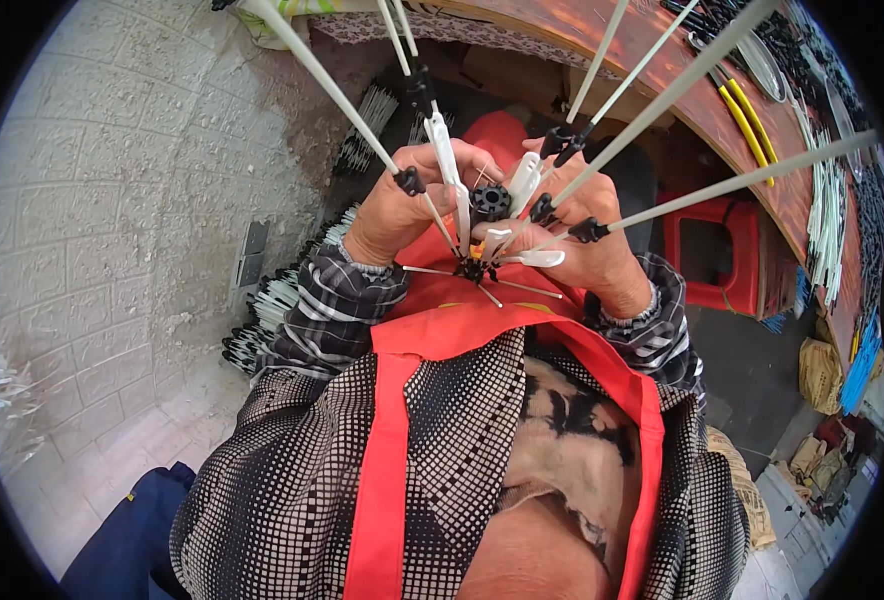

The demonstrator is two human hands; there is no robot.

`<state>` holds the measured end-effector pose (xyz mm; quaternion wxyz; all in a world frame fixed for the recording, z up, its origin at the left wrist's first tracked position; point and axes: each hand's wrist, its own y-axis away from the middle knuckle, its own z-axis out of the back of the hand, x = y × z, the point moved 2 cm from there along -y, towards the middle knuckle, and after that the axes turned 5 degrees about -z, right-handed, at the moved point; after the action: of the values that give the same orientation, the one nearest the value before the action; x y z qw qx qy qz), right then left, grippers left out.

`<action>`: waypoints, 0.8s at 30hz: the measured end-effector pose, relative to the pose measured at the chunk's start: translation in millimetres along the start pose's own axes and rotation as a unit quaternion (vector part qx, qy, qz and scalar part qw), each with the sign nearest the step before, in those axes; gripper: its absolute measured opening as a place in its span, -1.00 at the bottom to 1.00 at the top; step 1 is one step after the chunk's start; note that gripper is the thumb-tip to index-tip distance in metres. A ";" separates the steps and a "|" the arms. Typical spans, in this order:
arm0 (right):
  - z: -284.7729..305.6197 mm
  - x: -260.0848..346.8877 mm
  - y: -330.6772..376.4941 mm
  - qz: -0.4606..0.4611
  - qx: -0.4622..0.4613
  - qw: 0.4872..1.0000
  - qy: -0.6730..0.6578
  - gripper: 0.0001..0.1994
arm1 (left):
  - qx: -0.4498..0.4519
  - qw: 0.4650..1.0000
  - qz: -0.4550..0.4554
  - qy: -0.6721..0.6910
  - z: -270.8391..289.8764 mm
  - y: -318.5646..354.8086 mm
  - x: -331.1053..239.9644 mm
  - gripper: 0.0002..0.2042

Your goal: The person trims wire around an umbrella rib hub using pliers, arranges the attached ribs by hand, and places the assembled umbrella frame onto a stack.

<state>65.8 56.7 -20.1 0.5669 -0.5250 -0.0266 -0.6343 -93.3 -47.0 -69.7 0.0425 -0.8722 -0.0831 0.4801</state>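
Observation:
An umbrella frame (307,75) with long pale ribs fans up and outward in front of my chest. Black joints link its ribs to short white arms, which meet around a round, notched black hub (490,202). My left hand (402,205) is closed at the hub's left side, around the white arms. A thin wire shows by its fingertips, though I cannot tell whether they pinch it. My right hand (594,225) grips the frame from the right, its thumb beside the hub. Below the hub is a second dark cluster (475,268) with thin pale rods sticking out and a bit of orange.
A wooden table (632,50) curves along the far right, bearing yellow-handled pliers (747,125) and bundles of pale rods (827,220). Under it stands a red stool (707,250). To the left rises a pale brick-patterned wall (102,190), with bundled rods (277,300) at its foot.

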 end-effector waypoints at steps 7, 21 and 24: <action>-4.4 0.1 -1.2 0.006 -0.016 1.000 -0.007 -0.72 | -0.017 0.997 -0.031 -0.062 1.9 -1.7 -9.2 -0.60; -5.0 8.1 -4.6 -0.003 -0.030 0.999 0.011 -0.70 | 0.025 0.996 -0.052 -0.064 -1.4 -9.0 -13.8 -0.60; -5.2 8.0 -5.5 0.002 -0.022 0.999 0.024 -0.71 | 0.007 0.993 -0.067 -0.101 1.9 -5.4 -10.8 -0.62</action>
<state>59.9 49.9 -13.8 0.5570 -0.5221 0.0022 -0.6459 -101.2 -43.6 -60.9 0.0722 -0.8116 -0.1414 0.5622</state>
